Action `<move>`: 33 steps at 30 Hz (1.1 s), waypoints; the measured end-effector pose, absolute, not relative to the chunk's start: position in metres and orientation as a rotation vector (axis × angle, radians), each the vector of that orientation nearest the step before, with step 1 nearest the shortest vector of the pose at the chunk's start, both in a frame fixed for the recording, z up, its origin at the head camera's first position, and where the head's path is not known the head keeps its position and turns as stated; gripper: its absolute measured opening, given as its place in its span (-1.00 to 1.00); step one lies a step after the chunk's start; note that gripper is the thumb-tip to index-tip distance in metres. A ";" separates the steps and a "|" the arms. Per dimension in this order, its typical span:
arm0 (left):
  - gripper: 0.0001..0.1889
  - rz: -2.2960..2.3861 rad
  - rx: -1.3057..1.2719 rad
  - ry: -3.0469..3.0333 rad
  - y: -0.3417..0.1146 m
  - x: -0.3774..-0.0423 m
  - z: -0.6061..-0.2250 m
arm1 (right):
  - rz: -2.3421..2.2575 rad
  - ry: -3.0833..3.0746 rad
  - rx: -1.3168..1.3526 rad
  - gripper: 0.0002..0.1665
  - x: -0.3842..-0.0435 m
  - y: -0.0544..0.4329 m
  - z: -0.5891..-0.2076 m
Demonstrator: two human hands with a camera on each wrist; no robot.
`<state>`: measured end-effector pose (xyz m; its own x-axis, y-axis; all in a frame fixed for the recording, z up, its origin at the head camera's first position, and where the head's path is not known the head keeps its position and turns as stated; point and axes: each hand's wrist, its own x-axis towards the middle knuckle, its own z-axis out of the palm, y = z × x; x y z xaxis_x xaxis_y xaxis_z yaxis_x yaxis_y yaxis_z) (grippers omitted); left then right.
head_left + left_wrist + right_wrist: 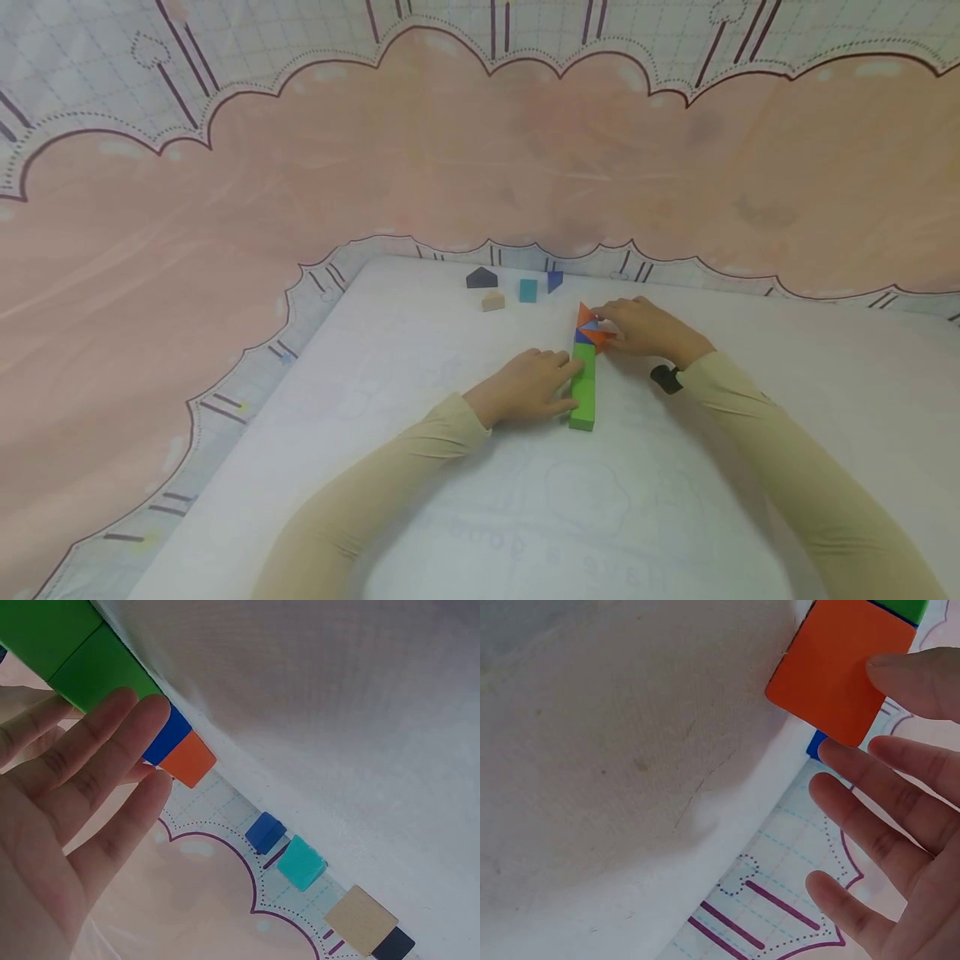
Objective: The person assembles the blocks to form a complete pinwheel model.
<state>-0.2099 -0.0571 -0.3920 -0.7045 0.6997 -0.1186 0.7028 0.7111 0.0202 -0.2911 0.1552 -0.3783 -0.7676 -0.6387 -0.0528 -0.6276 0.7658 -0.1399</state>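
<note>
On the white surface, green blocks (583, 387) lie end to end in a row. My left hand (528, 387) rests against their left side, its fingers fairly straight and spread in the left wrist view. Beyond the green row, a blue block (583, 337) and orange triangular blocks (587, 315) make a pointed group with a light blue piece in its middle. My right hand (647, 327) pinches the right-pointing orange triangular block (832, 671) between thumb and index finger. Its other fingers are spread in the right wrist view.
Behind the row stand a black pointed block (482, 278), a plain wood block (492, 302), a teal block (528, 291) and a blue block (555, 282). A small black object (665, 379) is by the right wrist. Patterned pink cloth (480, 158) borders the surface.
</note>
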 end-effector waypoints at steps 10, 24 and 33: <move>-0.46 -0.041 1.187 2.821 -0.058 -0.210 -0.394 | -0.126 2.904 -1.100 -0.45 -0.289 0.155 -0.381; -0.42 -0.036 1.191 2.829 -0.056 -0.211 -0.398 | 0.068 2.985 -1.154 -0.28 -0.275 0.155 -0.381; -0.38 -0.079 1.176 2.849 -0.057 -0.211 -0.396 | 0.089 3.178 -1.248 -0.46 -0.234 0.155 -0.379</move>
